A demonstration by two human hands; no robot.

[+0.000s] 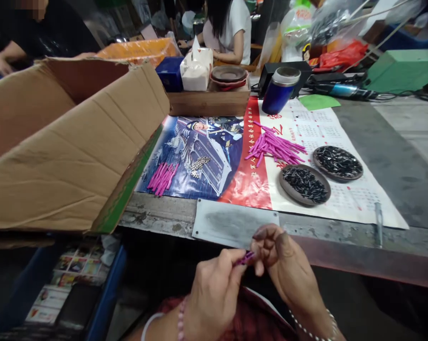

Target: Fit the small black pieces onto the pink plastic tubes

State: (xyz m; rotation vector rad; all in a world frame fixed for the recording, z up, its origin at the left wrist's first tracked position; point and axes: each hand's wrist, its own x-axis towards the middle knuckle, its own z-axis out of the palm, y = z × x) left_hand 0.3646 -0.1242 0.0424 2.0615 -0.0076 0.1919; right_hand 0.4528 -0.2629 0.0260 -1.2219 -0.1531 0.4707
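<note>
My left hand (pixel 215 289) pinches a short bundle of magenta sticks (pixel 245 258) between thumb and fingers, above my lap at the bench's front edge. Close beside their tips, my right hand (pixel 290 267) is turned palm toward me with its fingers curled. Whatever those fingers hold is too small to make out. Beyond the hands lies a grey metal plate (pixel 235 222) with a dark smudged middle. A large pile of magenta sticks (pixel 276 146) and a smaller one (pixel 163 178) rest on a printed poster (pixel 242 182). Small silvery pieces (pixel 200 166) lie beside the smaller pile.
Two round dishes of dark slim pieces, a nearer one (pixel 305 185) and a farther one (pixel 337 163), stand at right. A pen-like tool (pixel 378 222) lies near the edge. A cardboard box (pixel 78 142) fills the left; a blue tumbler (pixel 280 91) stands behind. Two people sit opposite.
</note>
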